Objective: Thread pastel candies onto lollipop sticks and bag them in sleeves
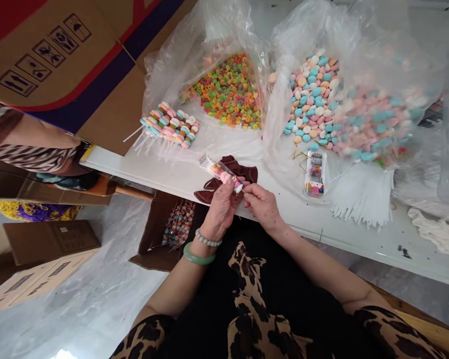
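Over the table's front edge, my left hand (223, 203) is closed around a candy skewer (227, 178) of pink and white pieces, partly inside a clear printed wrapper (208, 162). The fingers and thumb of my right hand (262, 205) pinch the lower end of that skewer, where a thin stick seems to show. Under the wrapper lies a dark brown cloth (250, 172). Finished-looking candy skewers (172, 124) with white sticks rest in a row to the left. On the right are a pack of printed wrappers (316, 174) and a fan of white sticks (362, 194).
Plastic bags hold ring-shaped gummies (230, 92) and pastel candies (314, 94). A large carton (108, 109) stands at left. Below the table edge, an open box (153, 239) contains more skewers. A crumpled white cloth (436, 230) lies right. Another person's arm (41, 134) shows left.
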A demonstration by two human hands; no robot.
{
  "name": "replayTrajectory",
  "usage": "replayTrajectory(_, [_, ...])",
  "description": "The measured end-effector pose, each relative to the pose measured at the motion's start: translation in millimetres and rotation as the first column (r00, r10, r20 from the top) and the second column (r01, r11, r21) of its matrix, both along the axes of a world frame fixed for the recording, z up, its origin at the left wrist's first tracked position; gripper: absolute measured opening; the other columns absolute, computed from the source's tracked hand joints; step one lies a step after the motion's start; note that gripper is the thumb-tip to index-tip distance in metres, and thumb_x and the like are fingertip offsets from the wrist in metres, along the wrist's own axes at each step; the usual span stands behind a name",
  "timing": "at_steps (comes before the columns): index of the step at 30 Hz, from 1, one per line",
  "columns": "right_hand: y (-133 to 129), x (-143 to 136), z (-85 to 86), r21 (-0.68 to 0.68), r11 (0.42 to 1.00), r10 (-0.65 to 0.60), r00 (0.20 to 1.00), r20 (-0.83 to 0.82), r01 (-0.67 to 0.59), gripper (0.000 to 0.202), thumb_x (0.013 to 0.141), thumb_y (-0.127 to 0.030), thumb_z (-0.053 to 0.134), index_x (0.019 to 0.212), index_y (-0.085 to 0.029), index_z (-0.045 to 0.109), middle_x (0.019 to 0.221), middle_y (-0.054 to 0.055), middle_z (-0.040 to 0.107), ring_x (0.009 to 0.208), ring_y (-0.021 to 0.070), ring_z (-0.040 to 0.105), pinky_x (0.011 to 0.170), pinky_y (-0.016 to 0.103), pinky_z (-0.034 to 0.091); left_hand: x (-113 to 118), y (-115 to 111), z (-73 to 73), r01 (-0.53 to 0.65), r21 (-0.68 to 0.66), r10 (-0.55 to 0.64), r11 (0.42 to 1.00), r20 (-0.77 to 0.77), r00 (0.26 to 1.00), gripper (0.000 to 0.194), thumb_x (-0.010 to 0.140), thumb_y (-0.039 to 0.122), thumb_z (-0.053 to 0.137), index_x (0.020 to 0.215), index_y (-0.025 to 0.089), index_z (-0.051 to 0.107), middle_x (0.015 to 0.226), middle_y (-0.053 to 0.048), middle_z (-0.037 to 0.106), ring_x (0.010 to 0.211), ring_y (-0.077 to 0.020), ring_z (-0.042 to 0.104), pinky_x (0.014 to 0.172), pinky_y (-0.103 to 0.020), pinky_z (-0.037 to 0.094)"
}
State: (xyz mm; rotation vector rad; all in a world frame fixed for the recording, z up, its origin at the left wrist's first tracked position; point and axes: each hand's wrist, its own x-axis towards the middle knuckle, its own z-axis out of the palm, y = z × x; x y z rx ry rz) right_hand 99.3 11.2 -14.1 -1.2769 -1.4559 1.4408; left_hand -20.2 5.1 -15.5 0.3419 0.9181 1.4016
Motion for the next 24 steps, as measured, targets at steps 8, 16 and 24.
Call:
replayTrajectory(8, [5.1,7.3,2.9,-0.128,0.984,0.118,0.993,-0.031,-0.121,0.016,0.083,-0.036,0.054,0.075,-0.022,0.059,0.054,-0.005,0.050,0.048,0.0108,0.039,0.049,0.023,0.032,-23.2,11.2,6.6,-0.081,-0.029,0.083,0.996,0.058,0.995,0.032,0.079,0.036,0.072,0.103,0.017,0.061,0.097,-0.007,0.070,0.093,-0.0227,0.069,0.089,-0.039,0.052])
replayTrajectory(16, [9.3,-0.4,8.9,0.037,0.991,0.106,0.939,0.328,-0.125,0.031,0.086,-0.041,0.051,0.062,-0.022,0.053,0.054,-0.004,0.054,0.058,0.0138,0.049,0.061,0.026,0.035,-24.3,7.8,9.0,-0.104,0.003,0.103,0.995,0.033,0.994,0.032,0.078,0.034,0.073,0.101,0.016,0.061,0.095,-0.008,0.070,0.097,-0.0250,0.070,0.091,-0.039,0.052])
replayTrajectory(24, [12.8,-9.7,-5.5,-0.115,0.992,0.062,0.997,0.052,-0.055,0.024,0.077,-0.043,0.056,0.065,-0.022,0.053,0.048,-0.006,0.037,0.049,0.0119,0.034,0.049,0.025,0.025,-38.5,11.8,9.2,-0.220,0.037,0.219,0.975,0.032,0.975,0.027,0.076,0.030,0.074,0.097,0.018,0.062,0.097,-0.006,0.070,0.100,-0.0265,0.068,0.090,-0.038,0.053])
